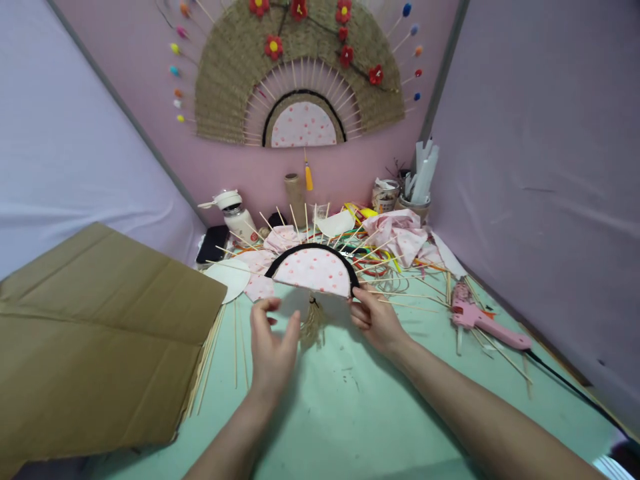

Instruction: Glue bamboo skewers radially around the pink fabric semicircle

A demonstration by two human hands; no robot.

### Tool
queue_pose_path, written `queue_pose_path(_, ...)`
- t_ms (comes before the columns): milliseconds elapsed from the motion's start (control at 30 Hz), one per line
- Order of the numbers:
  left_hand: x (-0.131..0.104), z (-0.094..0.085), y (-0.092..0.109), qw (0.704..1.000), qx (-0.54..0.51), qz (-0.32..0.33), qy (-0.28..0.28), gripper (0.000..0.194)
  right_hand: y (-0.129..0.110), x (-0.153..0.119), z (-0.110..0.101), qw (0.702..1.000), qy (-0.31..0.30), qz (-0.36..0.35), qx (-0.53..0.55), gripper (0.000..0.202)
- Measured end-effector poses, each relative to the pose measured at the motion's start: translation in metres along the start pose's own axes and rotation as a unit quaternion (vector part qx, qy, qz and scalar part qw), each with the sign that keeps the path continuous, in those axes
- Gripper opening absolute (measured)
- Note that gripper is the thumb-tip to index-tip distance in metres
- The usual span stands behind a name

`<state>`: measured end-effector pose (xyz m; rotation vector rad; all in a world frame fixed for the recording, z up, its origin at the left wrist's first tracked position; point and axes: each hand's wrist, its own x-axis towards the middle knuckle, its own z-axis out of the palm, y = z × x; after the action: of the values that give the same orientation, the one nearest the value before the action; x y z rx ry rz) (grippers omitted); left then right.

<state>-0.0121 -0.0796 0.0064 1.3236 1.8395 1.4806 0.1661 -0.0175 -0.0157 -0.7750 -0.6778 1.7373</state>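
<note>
A half-round fan base (314,270) with pink dotted fabric, a black rim and thin wooden sticks fanning outward is held up over the table. Pinching its right lower corner is my right hand (375,317), thumb in front. Below the fan's left part, my left hand (274,340) has thumb and fingers apart and appears to hold nothing. From the middle of the fan's straight edge hangs a straw-coloured tassel (313,323), tied with a dark knot.
A large cardboard sheet (100,347) covers the left side, with loose sticks (210,360) beside it. At right lies a pink glue gun (490,323) with a cord. Behind are a white bottle (240,220), crumpled pink fabric (395,233) and a phone (213,244). A finished fan (220,87) hangs on the wall.
</note>
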Motion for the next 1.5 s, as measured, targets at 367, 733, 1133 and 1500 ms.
queue_pose_path(367,0.012,0.069,0.018,0.812,-0.488,-0.249,-0.2,0.044,0.003,-0.019,0.007,0.99,-0.096,-0.018,-0.103,0.039)
queue_pose_path(733,0.016,0.062,-0.011,0.771,-0.526,-0.279,-0.226,0.032,0.013,-0.021,0.001,0.993,0.009,0.054,-0.106,0.032)
queue_pose_path(1133,0.012,0.066,-0.016,0.783,-0.511,-0.281,-0.215,0.03,0.018,-0.022,0.003,0.996,0.008,0.035,-0.076,0.035)
queue_pose_path(1500,0.006,0.072,-0.015,0.792,-0.493,-0.287,-0.218,0.03,0.019,-0.022,0.004,0.999,0.043,0.029,-0.014,0.029)
